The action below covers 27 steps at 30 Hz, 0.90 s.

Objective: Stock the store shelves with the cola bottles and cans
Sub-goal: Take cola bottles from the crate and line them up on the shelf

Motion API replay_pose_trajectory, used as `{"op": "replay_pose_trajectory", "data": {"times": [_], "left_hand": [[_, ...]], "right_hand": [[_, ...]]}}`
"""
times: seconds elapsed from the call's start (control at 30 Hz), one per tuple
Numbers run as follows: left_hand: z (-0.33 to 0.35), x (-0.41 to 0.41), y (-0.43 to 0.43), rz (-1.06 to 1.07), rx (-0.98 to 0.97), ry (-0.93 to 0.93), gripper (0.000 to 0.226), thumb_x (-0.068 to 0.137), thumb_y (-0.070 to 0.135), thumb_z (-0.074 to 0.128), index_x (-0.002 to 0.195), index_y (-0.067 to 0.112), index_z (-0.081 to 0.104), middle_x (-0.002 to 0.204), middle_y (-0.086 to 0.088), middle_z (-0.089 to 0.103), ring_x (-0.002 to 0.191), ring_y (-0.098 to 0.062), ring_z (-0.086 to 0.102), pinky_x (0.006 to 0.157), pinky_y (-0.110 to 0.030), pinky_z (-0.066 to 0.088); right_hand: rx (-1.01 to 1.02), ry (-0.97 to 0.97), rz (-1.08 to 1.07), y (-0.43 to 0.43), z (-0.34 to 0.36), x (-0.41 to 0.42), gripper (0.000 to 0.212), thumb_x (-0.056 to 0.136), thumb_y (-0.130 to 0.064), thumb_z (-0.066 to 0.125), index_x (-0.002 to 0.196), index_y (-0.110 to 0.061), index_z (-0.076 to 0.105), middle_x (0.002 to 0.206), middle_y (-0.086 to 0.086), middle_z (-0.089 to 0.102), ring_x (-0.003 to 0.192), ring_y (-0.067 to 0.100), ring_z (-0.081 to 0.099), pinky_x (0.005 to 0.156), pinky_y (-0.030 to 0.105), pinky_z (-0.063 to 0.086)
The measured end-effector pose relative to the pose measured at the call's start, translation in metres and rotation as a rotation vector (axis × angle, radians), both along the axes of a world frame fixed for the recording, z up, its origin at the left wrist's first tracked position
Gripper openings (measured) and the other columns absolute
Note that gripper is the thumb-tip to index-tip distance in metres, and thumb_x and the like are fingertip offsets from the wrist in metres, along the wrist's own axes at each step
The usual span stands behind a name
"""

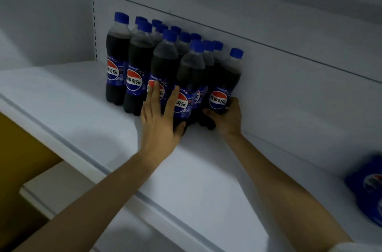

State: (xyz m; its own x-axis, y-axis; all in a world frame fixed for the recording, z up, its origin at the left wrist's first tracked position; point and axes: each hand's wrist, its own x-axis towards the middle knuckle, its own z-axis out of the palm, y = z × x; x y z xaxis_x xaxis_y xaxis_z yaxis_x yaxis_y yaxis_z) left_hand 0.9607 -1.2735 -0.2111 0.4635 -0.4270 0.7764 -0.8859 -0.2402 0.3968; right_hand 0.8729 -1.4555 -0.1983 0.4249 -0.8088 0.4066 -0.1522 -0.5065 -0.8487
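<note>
Several dark cola bottles [138, 70] with blue caps and blue labels stand in rows at the back left of the white shelf [86, 111]. My left hand [159, 117] lies flat with straight fingers against the front bottles of the group. My right hand [227, 117] grips the lower part of the rightmost bottle [225, 84], which stands against the shelf's back panel next to the rows.
Blue cola packaging [368, 187], blurred, lies at the shelf's right edge. The back panel [268, 76] rises right behind the bottles. A lower shelf [55, 185] and a yellow-brown surface [22, 158] show below left. A slotted upright [94, 16] stands at the left.
</note>
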Motion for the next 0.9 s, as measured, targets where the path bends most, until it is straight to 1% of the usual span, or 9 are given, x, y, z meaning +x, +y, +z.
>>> {"op": "replay_pose_trajectory", "data": {"times": [0.03, 0.1, 0.27, 0.5, 0.6, 0.67, 0.8, 0.87, 0.9], "left_hand": [[0.000, 0.000, 0.000, -0.002, 0.004, 0.001, 0.089, 0.072, 0.023, 0.080, 0.146, 0.013, 0.032, 0.152, -0.030, 0.020, 0.140, -0.048, 0.020, 0.103, -0.064, 0.034], [0.000, 0.000, 0.000, -0.006, 0.004, 0.007, 0.088, 0.073, 0.022, 0.079, 0.146, 0.012, 0.032, 0.152, -0.030, 0.020, 0.140, -0.048, 0.020, 0.103, -0.064, 0.034], [-0.002, 0.000, -0.001, -0.011, 0.004, 0.011, 0.088, 0.074, 0.022, 0.078, 0.148, 0.013, 0.030, 0.153, -0.028, 0.018, 0.141, -0.048, 0.017, 0.104, -0.063, 0.034], [-0.002, 0.002, 0.000, -0.013, 0.011, 0.011, 0.087, 0.077, 0.023, 0.078, 0.148, 0.014, 0.029, 0.154, -0.027, 0.017, 0.141, -0.047, 0.017, 0.105, -0.063, 0.033], [-0.004, 0.002, -0.001, 0.002, 0.008, -0.007, 0.088, 0.077, 0.025, 0.077, 0.149, 0.019, 0.026, 0.154, -0.026, 0.018, 0.141, -0.046, 0.019, 0.104, -0.062, 0.035], [-0.006, 0.005, -0.001, 0.012, 0.003, -0.015, 0.090, 0.077, 0.027, 0.077, 0.148, 0.024, 0.022, 0.154, -0.024, 0.019, 0.140, -0.046, 0.021, 0.103, -0.062, 0.036], [-0.007, 0.006, -0.001, 0.030, 0.017, -0.016, 0.092, 0.076, 0.030, 0.077, 0.148, 0.027, 0.019, 0.154, -0.023, 0.019, 0.138, -0.045, 0.024, 0.101, -0.062, 0.039], [-0.006, 0.007, 0.001, 0.035, 0.023, -0.015, 0.091, 0.077, 0.031, 0.077, 0.148, 0.026, 0.020, 0.154, -0.023, 0.020, 0.138, -0.045, 0.024, 0.101, -0.061, 0.040], [-0.006, 0.007, 0.001, 0.031, 0.024, -0.012, 0.091, 0.077, 0.031, 0.077, 0.148, 0.026, 0.020, 0.154, -0.022, 0.020, 0.138, -0.045, 0.025, 0.101, -0.061, 0.040]], "right_hand": [[-0.012, -0.003, -0.003, 0.000, 0.000, -0.001, 0.067, 0.067, -0.019, 0.087, 0.119, -0.008, 0.047, 0.121, 0.012, 0.057, 0.109, 0.024, 0.057, 0.093, 0.039, 0.051], [-0.033, -0.009, -0.009, 0.000, 0.000, 0.000, 0.068, 0.067, -0.019, 0.087, 0.120, -0.006, 0.048, 0.121, 0.014, 0.057, 0.110, 0.026, 0.057, 0.094, 0.041, 0.051], [-0.067, 0.023, -0.021, -0.004, -0.001, 0.000, 0.069, 0.067, -0.024, 0.087, 0.121, -0.007, 0.047, 0.122, 0.011, 0.057, 0.110, 0.024, 0.057, 0.093, 0.037, 0.051], [-0.052, 0.076, -0.045, -0.014, 0.007, 0.000, 0.077, 0.067, -0.027, 0.087, 0.127, -0.007, 0.044, 0.127, 0.011, 0.055, 0.115, 0.025, 0.055, 0.096, 0.040, 0.049], [-0.055, 0.116, -0.027, -0.016, 0.002, -0.006, 0.082, 0.066, -0.028, 0.087, 0.131, -0.009, 0.041, 0.128, 0.011, 0.054, 0.115, 0.023, 0.054, 0.095, 0.038, 0.048], [-0.055, 0.150, -0.033, -0.016, -0.005, -0.009, 0.080, 0.068, -0.029, 0.086, 0.131, -0.009, 0.041, 0.129, 0.011, 0.053, 0.116, 0.024, 0.053, 0.093, 0.035, 0.047], [-0.033, 0.202, -0.049, -0.016, -0.008, -0.008, 0.074, 0.070, -0.029, 0.085, 0.127, -0.007, 0.044, 0.128, 0.012, 0.054, 0.115, 0.027, 0.054, 0.085, 0.029, 0.044], [0.028, 0.173, -0.059, -0.012, -0.004, -0.008, 0.080, 0.070, -0.027, 0.086, 0.133, -0.007, 0.041, 0.133, 0.013, 0.051, 0.119, 0.028, 0.052, 0.088, 0.028, 0.043], [0.095, 0.118, -0.091, -0.008, -0.003, -0.009, 0.084, 0.070, -0.027, 0.085, 0.136, -0.007, 0.038, 0.137, 0.014, 0.048, 0.123, 0.028, 0.050, 0.091, 0.029, 0.042]]}}
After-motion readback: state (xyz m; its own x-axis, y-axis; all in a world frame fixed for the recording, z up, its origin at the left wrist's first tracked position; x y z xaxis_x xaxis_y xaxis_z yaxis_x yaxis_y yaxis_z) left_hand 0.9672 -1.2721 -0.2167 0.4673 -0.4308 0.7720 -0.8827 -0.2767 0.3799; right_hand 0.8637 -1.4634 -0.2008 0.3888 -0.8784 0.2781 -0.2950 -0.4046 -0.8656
